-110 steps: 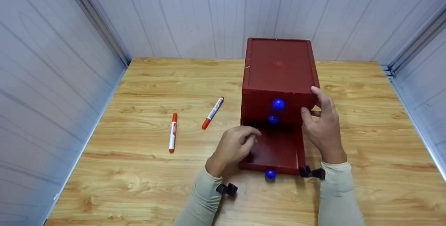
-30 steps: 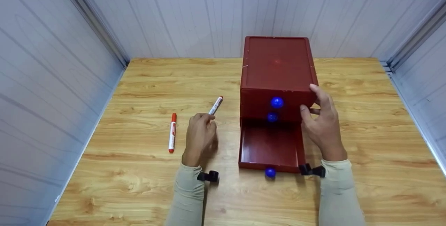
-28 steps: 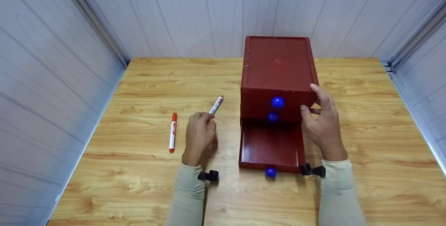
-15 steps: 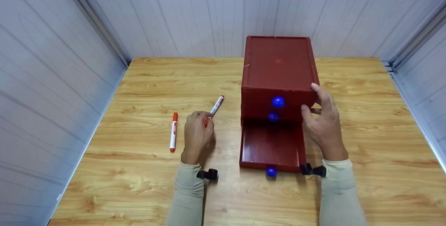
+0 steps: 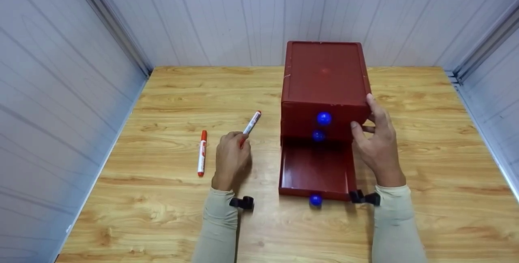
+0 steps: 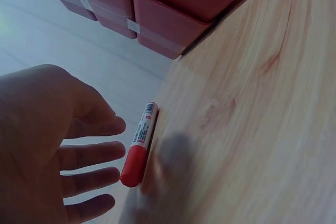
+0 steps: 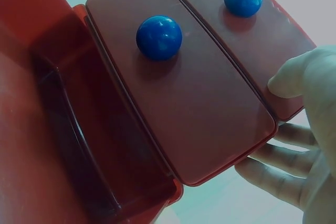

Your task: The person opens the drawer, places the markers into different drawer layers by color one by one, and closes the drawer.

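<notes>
A dark red drawer cabinet [image 5: 324, 72] with blue ball knobs stands right of centre, its bottom drawer [image 5: 318, 169] pulled out. My right hand [image 5: 379, 145] holds the cabinet's front right corner, thumb on the upper drawer front [image 7: 262, 40], other fingers along the side. Over the red cap of a white-and-red marker [image 5: 252, 122] hovers my left hand [image 5: 232, 155]. In the left wrist view its fingers [image 6: 94, 153] are spread and loosely bent, with the marker [image 6: 140, 142] lying on the table just beyond their tips. Whether a fingertip touches the cap I cannot tell.
A second red-capped marker [image 5: 202, 153] lies to the left of my left hand on the wooden table [image 5: 142, 198]. Pale panel walls [image 5: 219, 16] enclose the back and both sides. The drawer's blue knob [image 5: 316, 200] juts toward the front.
My left hand has gone from above the pulled-out drawer, leftward to the nearer marker, and has barely shifted in the last second. The right hand keeps its place; its index fingertip has slid slightly.
</notes>
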The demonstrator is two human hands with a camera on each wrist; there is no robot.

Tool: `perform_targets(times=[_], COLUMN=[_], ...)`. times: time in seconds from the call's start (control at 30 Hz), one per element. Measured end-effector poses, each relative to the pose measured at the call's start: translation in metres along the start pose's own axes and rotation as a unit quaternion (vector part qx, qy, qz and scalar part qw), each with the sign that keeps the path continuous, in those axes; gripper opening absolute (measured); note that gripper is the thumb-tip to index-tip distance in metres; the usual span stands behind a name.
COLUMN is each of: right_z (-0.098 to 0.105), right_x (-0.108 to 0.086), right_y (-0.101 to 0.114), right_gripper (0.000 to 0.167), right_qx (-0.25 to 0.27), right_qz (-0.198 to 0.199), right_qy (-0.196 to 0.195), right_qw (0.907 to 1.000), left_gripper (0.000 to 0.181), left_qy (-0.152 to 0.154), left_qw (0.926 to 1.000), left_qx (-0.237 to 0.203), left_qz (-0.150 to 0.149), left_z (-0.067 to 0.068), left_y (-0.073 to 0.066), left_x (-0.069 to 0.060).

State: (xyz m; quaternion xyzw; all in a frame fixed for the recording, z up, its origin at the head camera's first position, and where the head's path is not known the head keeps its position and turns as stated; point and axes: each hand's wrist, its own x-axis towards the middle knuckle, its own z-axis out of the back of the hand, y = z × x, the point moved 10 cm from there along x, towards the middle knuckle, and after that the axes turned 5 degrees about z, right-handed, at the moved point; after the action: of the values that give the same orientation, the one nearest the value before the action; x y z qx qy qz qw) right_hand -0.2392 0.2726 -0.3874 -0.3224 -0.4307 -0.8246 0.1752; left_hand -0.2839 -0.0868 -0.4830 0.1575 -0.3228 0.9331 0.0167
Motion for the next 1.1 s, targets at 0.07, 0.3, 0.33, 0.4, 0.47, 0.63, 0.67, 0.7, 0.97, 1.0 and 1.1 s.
perform_targets(times=[0.07,0.3,0.33,0.4,0.47,0.63,0.67,0.7,0.97,1.0,1.1], right_z=[0.0,0.0,0.001,0.001,0.0,-0.001,-0.001,-0.001,-0.002,-0.003,-0.004], right_x=[0.0,0.004,0.006,0.007,0.005,-0.006,-0.009,-0.011,-0.015,-0.014,-0.014], right_y=[-0.003,0.006,0.008,0.011,0.004,-0.029,-0.035,-0.039,-0.048,-0.049,-0.049], right_gripper=[0.077,0.062,0.056,0.048,0.045,0.041,0.04,0.04,0.039,0.039,0.041], right_qx=[0.01,0.041,0.046,0.052,0.057,0.061,0.065,0.067,0.085,0.085,0.084], right_qz=[-0.016,-0.087,-0.088,-0.097,-0.112,-0.151,-0.158,-0.163,-0.188,-0.189,-0.193], right_qy=[0.0,0.014,0.016,0.022,0.028,0.037,0.038,0.039,0.054,0.058,0.067], right_qw=[0.9998,0.9953,0.9949,0.9936,0.9916,0.986,0.9847,0.9836,0.9771,0.9766,0.9754], left_gripper=[0.018,0.017,0.018,0.018,0.018,0.018,0.019,0.019,0.014,0.013,0.01], left_qy=[0.004,-0.002,-0.001,0.002,0.009,0.025,0.027,0.03,0.035,0.032,0.024], left_qw=[1.0,1.0,1.0,1.0,0.9999,0.9991,0.9989,0.9987,0.9976,0.9977,0.9978], left_qx=[0.004,0.003,0.004,0.005,0.009,0.029,0.032,0.036,0.053,0.053,0.054], left_qz=[0.006,-0.001,0.0,0.003,0.009,0.02,0.02,0.022,0.029,0.028,0.03], left_z=[-0.001,0.001,0.001,0.001,0.001,-0.003,-0.004,-0.004,-0.006,-0.006,-0.004], left_y=[0.0,0.001,0.001,0.001,0.002,0.003,0.003,0.003,0.005,0.006,0.007], left_x=[0.0,-0.002,-0.002,-0.003,-0.003,-0.002,-0.001,-0.001,-0.002,-0.002,-0.004])
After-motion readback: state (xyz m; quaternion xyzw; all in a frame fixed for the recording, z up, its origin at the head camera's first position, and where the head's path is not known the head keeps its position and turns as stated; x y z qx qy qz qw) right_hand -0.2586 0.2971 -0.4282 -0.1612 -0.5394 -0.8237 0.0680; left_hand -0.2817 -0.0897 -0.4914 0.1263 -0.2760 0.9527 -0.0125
